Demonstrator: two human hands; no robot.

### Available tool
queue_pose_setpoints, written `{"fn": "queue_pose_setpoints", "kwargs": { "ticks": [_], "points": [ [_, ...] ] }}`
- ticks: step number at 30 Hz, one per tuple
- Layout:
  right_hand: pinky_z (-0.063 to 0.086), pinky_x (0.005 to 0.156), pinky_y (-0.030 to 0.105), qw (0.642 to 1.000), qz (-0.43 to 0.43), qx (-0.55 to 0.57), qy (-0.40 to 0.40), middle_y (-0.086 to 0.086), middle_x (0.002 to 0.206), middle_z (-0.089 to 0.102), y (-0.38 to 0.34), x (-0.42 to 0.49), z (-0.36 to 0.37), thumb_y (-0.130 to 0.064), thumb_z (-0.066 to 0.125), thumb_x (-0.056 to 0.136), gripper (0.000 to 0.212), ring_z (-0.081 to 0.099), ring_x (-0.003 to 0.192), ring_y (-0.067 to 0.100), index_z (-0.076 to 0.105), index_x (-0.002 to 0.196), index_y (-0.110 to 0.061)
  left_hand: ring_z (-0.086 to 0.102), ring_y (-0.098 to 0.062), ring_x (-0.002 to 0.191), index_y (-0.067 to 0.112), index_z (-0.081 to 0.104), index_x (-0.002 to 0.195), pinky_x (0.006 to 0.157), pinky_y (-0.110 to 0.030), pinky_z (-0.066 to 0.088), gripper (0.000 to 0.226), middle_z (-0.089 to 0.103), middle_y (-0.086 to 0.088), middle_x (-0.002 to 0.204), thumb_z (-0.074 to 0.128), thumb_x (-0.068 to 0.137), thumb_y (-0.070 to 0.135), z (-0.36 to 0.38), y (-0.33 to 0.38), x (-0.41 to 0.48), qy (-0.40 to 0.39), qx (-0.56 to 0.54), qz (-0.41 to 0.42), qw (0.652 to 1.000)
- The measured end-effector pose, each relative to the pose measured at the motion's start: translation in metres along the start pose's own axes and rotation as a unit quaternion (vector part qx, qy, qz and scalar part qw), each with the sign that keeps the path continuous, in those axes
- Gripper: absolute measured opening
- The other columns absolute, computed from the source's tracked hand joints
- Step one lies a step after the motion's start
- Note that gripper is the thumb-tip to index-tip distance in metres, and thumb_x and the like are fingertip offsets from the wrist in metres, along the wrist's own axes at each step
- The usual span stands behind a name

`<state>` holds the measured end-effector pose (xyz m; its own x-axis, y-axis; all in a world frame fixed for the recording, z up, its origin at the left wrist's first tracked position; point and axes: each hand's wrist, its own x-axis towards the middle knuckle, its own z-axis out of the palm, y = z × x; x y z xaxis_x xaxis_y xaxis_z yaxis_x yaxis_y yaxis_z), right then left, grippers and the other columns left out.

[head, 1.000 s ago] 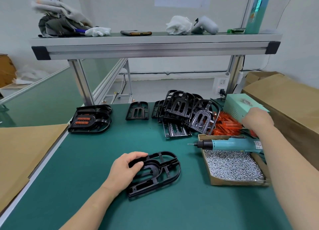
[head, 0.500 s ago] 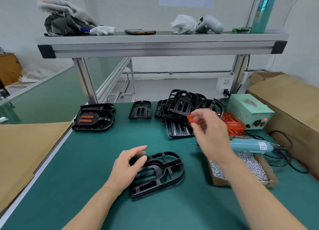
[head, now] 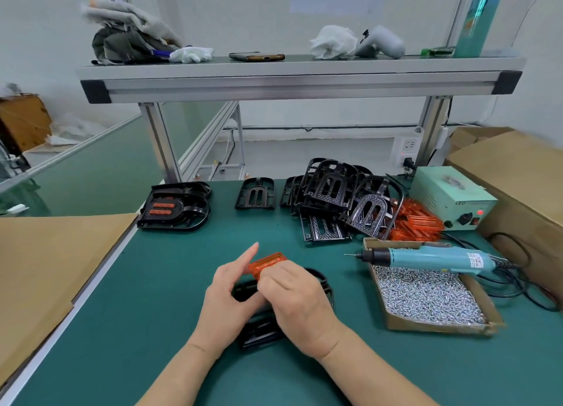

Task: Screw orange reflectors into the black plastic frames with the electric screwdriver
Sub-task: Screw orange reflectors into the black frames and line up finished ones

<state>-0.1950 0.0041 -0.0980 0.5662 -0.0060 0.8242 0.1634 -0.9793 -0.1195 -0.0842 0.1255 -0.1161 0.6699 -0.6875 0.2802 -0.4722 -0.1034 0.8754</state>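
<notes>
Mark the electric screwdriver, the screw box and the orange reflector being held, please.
electric screwdriver [head: 435, 258]: head view, on its teal body.
screw box [head: 426, 326]: head view, on its near cardboard wall.
orange reflector [head: 268, 261]: head view, on its exposed upper end.

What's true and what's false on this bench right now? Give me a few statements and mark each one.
1. The right hand holds an orange reflector above the black frame. True.
2. The electric screwdriver is in the left hand. False: it lies across the cardboard box of screws, and neither hand touches it.
3. A finished frame with two orange reflectors fitted lies at the far left of the mat. True.
4. The pile of loose reflectors sits on the upper shelf. False: it is on the mat beside the green power box.
</notes>
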Motion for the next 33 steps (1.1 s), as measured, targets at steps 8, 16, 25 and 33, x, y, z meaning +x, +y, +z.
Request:
{"fn": "queue_pose_setpoints", "kwargs": {
  "ticks": [8, 16, 25, 33],
  "points": [
    [0.053, 0.08, 0.038, 0.998, -0.008, 0.052, -0.037, 0.009, 0.092, 0.066, 0.001, -0.008, 0.003, 0.002, 0.043, 0.101, 0.028, 0.06, 0.083, 0.03, 0.067, 0.087, 0.0, 0.062, -0.008, 0.114, 0.033, 0.066, 0.118, 0.102, -0.018, 0.044, 0.06, 0.065, 0.019, 0.119, 0.082, 0.073, -0.004, 0.008, 0.004, -0.005, 0.112, 0.085, 0.122, 0.982],
    [0.049, 0.097, 0.034, 0.962, 0.245, 0.116, 0.036, -0.002, 0.117, 0.066, 0.011, -0.01, -0.002, -0.003, 0.063, 0.093, 0.03, 0.06, 0.11, 0.015, 0.065, 0.122, -0.009, 0.058, 0.006, 0.119, 0.036, 0.067, 0.118, 0.103, -0.008, 0.037, 0.057, 0.067, 0.013, 0.124, 0.084, 0.074, 0.002, 0.006, 0.005, -0.005, 0.107, 0.021, 0.081, 0.991],
    [0.052, 0.086, 0.018, 0.896, 0.368, 0.248, 0.005, -0.008, 0.111, 0.07, 0.018, -0.01, -0.004, 0.001, 0.065, 0.089, 0.04, 0.067, 0.101, 0.006, 0.069, 0.12, -0.024, 0.055, 0.001, 0.127, 0.034, 0.055, 0.137, 0.108, -0.02, 0.041, 0.068, 0.062, 0.013, 0.135, 0.08, 0.081, 0.007, 0.008, 0.004, -0.006, 0.05, 0.029, 0.074, 0.996],
    [0.056, 0.083, 0.023, 0.876, 0.394, 0.277, 0.036, -0.011, 0.105, 0.07, 0.02, -0.012, -0.004, 0.003, 0.065, 0.089, 0.04, 0.069, 0.097, 0.011, 0.073, 0.112, -0.028, 0.056, -0.001, 0.125, 0.039, 0.056, 0.124, 0.108, -0.016, 0.038, 0.059, 0.062, 0.009, 0.134, 0.083, 0.079, 0.014, 0.007, 0.002, -0.005, 0.061, 0.048, 0.071, 0.994]
  ]
}}
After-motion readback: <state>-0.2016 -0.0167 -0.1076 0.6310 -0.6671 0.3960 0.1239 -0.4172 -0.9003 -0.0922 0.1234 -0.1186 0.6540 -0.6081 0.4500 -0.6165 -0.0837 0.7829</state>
